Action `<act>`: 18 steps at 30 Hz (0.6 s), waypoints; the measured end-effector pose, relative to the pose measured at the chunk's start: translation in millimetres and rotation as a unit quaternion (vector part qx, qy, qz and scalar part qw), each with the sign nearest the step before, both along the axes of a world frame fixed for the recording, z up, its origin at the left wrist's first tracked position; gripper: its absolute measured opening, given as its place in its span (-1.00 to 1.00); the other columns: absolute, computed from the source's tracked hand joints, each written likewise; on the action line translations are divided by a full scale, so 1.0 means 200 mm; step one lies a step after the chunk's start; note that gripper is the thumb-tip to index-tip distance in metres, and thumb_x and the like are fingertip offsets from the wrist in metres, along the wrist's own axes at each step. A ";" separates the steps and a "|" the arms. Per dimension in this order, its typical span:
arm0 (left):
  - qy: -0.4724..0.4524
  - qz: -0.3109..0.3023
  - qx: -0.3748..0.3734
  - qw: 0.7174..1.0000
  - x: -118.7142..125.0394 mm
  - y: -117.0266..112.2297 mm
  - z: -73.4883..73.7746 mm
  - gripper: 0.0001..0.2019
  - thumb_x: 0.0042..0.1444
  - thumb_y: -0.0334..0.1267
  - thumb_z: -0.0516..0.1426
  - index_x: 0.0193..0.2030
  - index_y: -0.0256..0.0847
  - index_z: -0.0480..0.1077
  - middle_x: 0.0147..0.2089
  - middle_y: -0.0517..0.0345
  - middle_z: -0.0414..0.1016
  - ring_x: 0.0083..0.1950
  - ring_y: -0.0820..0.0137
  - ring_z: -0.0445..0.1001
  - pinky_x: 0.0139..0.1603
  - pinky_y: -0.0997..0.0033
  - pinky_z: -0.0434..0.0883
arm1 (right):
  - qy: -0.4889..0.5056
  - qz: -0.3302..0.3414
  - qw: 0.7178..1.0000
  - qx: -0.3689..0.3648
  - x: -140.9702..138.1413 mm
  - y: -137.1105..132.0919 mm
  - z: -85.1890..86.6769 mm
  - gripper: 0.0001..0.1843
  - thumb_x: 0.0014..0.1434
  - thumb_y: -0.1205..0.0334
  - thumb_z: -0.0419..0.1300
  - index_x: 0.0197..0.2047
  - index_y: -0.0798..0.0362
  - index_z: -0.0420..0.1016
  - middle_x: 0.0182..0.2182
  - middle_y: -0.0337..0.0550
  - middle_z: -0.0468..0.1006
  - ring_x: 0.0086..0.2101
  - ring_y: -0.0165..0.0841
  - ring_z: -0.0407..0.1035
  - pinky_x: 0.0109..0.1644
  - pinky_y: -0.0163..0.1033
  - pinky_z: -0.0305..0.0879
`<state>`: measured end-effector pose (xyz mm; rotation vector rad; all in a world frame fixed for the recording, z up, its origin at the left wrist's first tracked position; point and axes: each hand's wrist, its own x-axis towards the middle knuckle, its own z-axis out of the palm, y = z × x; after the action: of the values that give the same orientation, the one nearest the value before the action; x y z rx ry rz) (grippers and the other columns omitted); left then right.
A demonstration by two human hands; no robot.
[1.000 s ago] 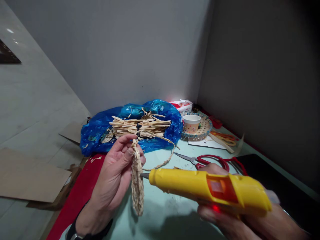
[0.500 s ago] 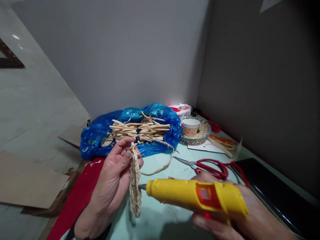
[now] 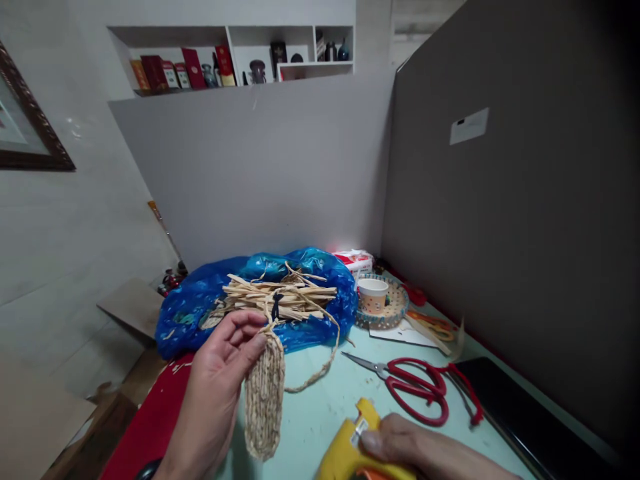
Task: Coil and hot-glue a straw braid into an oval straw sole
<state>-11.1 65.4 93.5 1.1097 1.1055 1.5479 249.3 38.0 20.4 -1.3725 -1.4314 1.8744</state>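
My left hand [image 3: 223, 377] pinches the top of a flat, oval piece of braided straw [image 3: 265, 400], which hangs upright with its ribbed face toward me. A thin straw cord [image 3: 320, 375] runs from its top, loops to the right and back toward the bundle. My right hand [image 3: 405, 437] grips a yellow hot glue gun [image 3: 345, 445] low at the front of the table, apart from the straw piece; its nozzle is not visible. Behind my left hand a bundle of dry straw strips [image 3: 300, 301], tied with a dark band, lies on a blue plastic bag [image 3: 193, 313].
Red-handled scissors [image 3: 417, 383] lie right of centre on the pale green table [image 3: 310, 427]. A paper cup [image 3: 373, 298] sits in a woven basket [image 3: 397, 307]. Orange scissors [image 3: 435, 327] and a black flat object [image 3: 525, 407] are at the right. Grey partitions [image 3: 250, 173] stand behind.
The glue gun has moved away from the straw piece, down and nearer to me. The straw piece has turned from edge-on to show its broad face. My view has tilted up.
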 end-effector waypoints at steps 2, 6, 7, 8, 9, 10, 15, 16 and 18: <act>0.031 0.005 0.006 0.999 -0.01 -0.01 0.01 -0.73 -0.08 -0.14 0.44 -0.25 -0.13 0.57 -0.30 0.27 0.52 -0.23 0.48 0.43 -0.25 0.71 0.38 | -0.063 0.016 0.998 -0.010 -0.02 -0.01 0.01 -0.54 0.18 -0.22 0.27 -0.37 0.05 0.51 -0.48 -0.31 0.40 -0.44 -0.44 0.28 -0.33 -0.38 0.22; 0.103 0.003 0.000 0.995 -0.03 -0.03 0.01 -0.76 -0.04 -0.07 0.40 -0.25 -0.09 0.62 -0.23 0.24 0.59 -0.20 0.42 0.50 -0.22 0.63 0.41 | -0.293 0.105 0.935 0.170 -0.07 -0.03 0.08 -0.40 0.30 -0.27 0.04 -0.43 0.08 0.53 -0.54 -0.25 0.39 -0.52 -0.43 0.24 -0.49 -0.36 0.07; 0.110 0.000 -0.002 0.994 -0.03 -0.04 0.01 -0.77 -0.03 -0.06 0.40 -0.26 -0.08 0.62 -0.23 0.23 0.60 -0.20 0.40 0.51 -0.22 0.61 0.42 | -0.352 0.115 0.899 0.233 -0.08 -0.03 0.11 -0.38 0.33 -0.23 0.00 -0.47 0.09 0.52 -0.55 -0.21 0.41 -0.53 -0.40 0.26 -0.49 -0.32 0.06; 0.115 -0.001 -0.003 0.993 -0.03 -0.04 0.01 -0.78 -0.02 -0.06 0.39 -0.26 -0.08 0.62 -0.23 0.23 0.61 -0.20 0.39 0.51 -0.22 0.59 0.42 | -0.394 0.111 0.867 0.284 -0.08 -0.03 0.14 -0.40 0.34 -0.16 0.00 -0.51 0.09 0.50 -0.56 -0.15 0.43 -0.53 -0.35 0.29 -0.47 -0.28 0.06; 0.117 0.000 -0.005 0.993 -0.02 -0.05 0.01 -0.78 -0.02 -0.06 0.39 -0.26 -0.08 0.63 -0.23 0.22 0.62 -0.20 0.39 0.52 -0.22 0.59 0.43 | -0.420 0.099 0.844 0.319 -0.08 -0.03 0.17 -0.44 0.35 -0.09 0.01 -0.53 0.09 0.48 -0.56 -0.09 0.45 -0.52 -0.30 0.31 -0.44 -0.23 0.08; 0.117 -0.001 -0.009 0.993 -0.01 -0.06 0.01 -0.78 -0.02 -0.06 0.39 -0.27 -0.08 0.63 -0.23 0.21 0.63 -0.20 0.38 0.52 -0.21 0.59 0.43 | -0.434 0.081 0.832 0.336 -0.07 -0.02 0.21 -0.48 0.36 -0.02 0.01 -0.51 0.09 0.48 -0.55 -0.05 0.47 -0.51 -0.25 0.33 -0.41 -0.19 0.09; 0.087 -0.044 -0.076 0.992 0.04 -0.08 0.00 -0.71 -0.06 -0.05 0.41 -0.22 -0.12 0.62 -0.23 0.14 0.66 -0.21 0.32 0.55 -0.21 0.50 0.46 | -0.293 -0.126 0.725 0.611 -0.07 0.03 0.38 -0.73 0.42 0.11 0.03 -0.05 0.11 0.44 -0.20 0.02 0.57 -0.23 -0.17 0.42 -0.12 -0.08 0.29; 0.082 -0.051 -0.085 0.992 0.04 -0.08 0.00 -0.71 -0.06 -0.05 0.41 -0.22 -0.12 0.62 -0.24 0.13 0.67 -0.21 0.31 0.56 -0.21 0.49 0.47 | -0.253 -0.129 0.684 0.672 -0.09 0.05 0.41 -0.69 0.39 0.17 0.11 0.10 0.17 0.38 -0.03 0.10 0.54 -0.05 -0.13 0.38 0.05 -0.03 0.27; 0.081 -0.059 -0.089 0.991 0.06 -0.09 0.00 -0.72 -0.08 -0.06 0.42 -0.24 -0.11 0.63 -0.24 0.14 0.68 -0.22 0.31 0.57 -0.21 0.49 0.49 | -0.208 -0.080 0.658 0.719 -0.14 0.09 0.43 -0.53 0.34 0.29 0.21 0.26 0.21 0.27 0.15 0.14 0.45 0.14 -0.12 0.25 0.23 0.00 0.15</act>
<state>-0.1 48.3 92.5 1.1711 1.2384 1.2593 221.7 56.2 107.1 -0.8906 -2.0517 -0.1131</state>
